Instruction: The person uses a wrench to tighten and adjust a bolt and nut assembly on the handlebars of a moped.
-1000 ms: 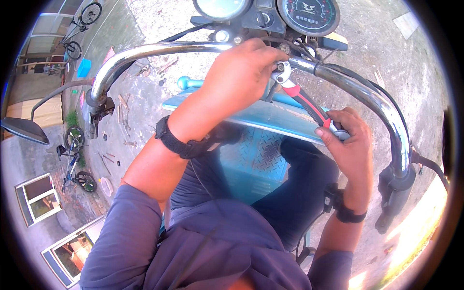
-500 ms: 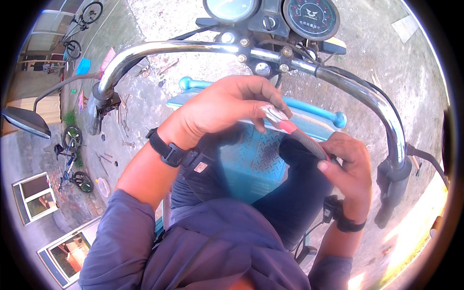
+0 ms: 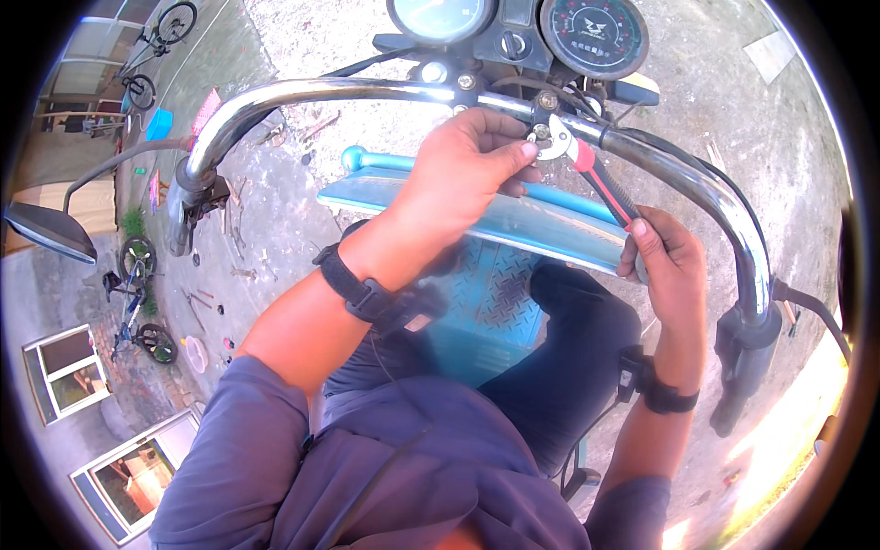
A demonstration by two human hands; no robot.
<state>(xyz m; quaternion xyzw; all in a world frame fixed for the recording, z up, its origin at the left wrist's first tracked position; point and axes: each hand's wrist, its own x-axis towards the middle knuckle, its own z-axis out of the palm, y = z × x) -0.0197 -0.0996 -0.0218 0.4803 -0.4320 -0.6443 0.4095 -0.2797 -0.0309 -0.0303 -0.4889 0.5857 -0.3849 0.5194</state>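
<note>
A wrench (image 3: 602, 183) with a silver hooked jaw and a red and dark grey handle slants below the handlebar clamp. Its jaw lies at a bolt (image 3: 541, 132) on the clamp's near side; whether it grips the bolt I cannot tell. My right hand (image 3: 667, 249) is closed on the lower end of the handle. At the jaw, my left hand (image 3: 477, 160) pinches with thumb and curled fingers, partly hiding its left edge. The chrome handlebar (image 3: 367, 89) runs across just beyond both hands.
Two round gauges (image 3: 596, 35) and a key switch (image 3: 515, 44) sit beyond the bar. Nearer, a blue panel with a tube rail (image 3: 394, 192) crosses above my legs and the blue tread-plate floor (image 3: 500, 284). A mirror (image 3: 50, 233) sticks out left.
The wrench has moved away from my body, up to the clamp bolt, its handle now steeper. My left hand went forward and right with it; my right hand now holds the handle's lower end.
</note>
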